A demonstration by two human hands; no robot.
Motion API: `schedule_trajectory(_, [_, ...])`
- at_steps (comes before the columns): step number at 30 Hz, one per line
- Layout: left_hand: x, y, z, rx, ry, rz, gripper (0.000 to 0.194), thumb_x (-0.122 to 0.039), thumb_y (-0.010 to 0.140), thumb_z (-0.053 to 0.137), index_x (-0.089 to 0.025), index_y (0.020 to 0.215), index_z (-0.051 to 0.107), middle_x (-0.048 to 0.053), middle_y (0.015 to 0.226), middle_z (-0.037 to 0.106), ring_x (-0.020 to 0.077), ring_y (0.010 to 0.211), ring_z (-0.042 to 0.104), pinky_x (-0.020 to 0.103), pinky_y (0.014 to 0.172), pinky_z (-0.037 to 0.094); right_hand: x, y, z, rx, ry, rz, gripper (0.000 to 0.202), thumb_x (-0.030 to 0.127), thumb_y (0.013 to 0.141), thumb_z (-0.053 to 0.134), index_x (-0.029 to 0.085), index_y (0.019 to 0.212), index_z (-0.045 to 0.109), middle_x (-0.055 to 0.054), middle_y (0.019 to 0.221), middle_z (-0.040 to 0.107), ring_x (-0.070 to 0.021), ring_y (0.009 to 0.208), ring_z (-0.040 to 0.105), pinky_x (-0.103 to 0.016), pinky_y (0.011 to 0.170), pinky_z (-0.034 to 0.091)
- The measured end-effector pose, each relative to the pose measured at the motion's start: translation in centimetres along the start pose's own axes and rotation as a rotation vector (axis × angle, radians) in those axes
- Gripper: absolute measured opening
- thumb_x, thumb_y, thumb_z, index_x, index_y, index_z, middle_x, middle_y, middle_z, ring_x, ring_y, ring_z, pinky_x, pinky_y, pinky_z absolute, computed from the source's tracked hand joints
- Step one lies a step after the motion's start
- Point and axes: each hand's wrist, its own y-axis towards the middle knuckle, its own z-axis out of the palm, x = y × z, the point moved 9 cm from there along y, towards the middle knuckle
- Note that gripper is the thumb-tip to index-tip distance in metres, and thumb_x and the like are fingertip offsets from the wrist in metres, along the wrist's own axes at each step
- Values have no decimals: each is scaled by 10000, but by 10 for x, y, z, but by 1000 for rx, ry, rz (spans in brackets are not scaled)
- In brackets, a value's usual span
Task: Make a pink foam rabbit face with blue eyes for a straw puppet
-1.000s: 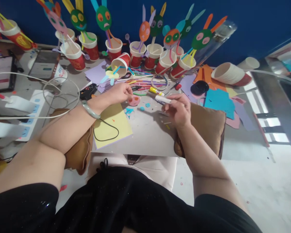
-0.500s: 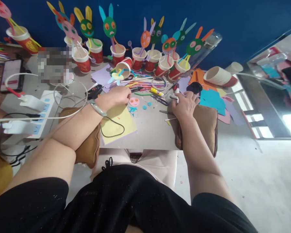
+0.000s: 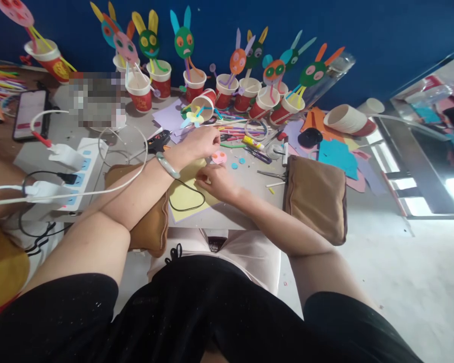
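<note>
My left hand (image 3: 203, 142) is just left of a pink paper oval (image 3: 219, 157) with orange spots, fingers bent together; whatever they may hold is too small to see. Close below it, my right hand (image 3: 216, 180) has its fingers curled and pinched over the yellow paper (image 3: 185, 205), and its fingertips hide anything between them. Two small blue discs (image 3: 234, 166) lie to the right of the pink oval. A black cord loop (image 3: 191, 208) rests on the yellow paper.
Red and white cups (image 3: 139, 96) with paper rabbit figures line the back wall. Brown cushions (image 3: 317, 199) lie under or beside my arms. A power strip (image 3: 79, 174) with cables is left; scissors (image 3: 271, 175), markers and blue paper (image 3: 337, 159) are right.
My right hand has left the white-capped marker and glue area on the right and come in beside my left hand. The whole view has shifted slightly, moving things rightward.
</note>
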Motion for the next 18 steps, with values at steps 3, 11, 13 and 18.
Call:
schedule_trajectory(3, [0,3,-9,-115,-106,23,190,-127,838,613,-117,925,782,106,924,778,198,837,676,333,787,493,5,4,2,41,-78,47,130,213,958,656,125,985,748,-147,1014,779,-260,943,671,-376,886,374])
schedule_trajectory(11, [0,3,-14,-209,-214,64,129,-136,814,631,-128,840,757,55,816,744,145,738,624,286,710,468,7,2,9,86,-80,49,197,149,984,541,131,907,721,-133,969,778,-227,891,660,-351,834,365])
schedule_trajectory(13, [0,3,-14,-235,-223,75,132,-137,793,626,-140,821,755,42,788,737,135,707,613,274,677,456,1,1,8,64,-7,41,202,135,968,528,128,907,720,-119,931,771,-200,824,638,-326,793,382])
schedule_trajectory(18, [2,7,-13,-270,-211,84,153,-157,794,603,-147,809,755,47,762,729,139,676,607,283,654,447,-23,-1,-3,19,219,52,207,98,907,551,126,958,750,-98,946,777,-168,778,625,-277,738,436])
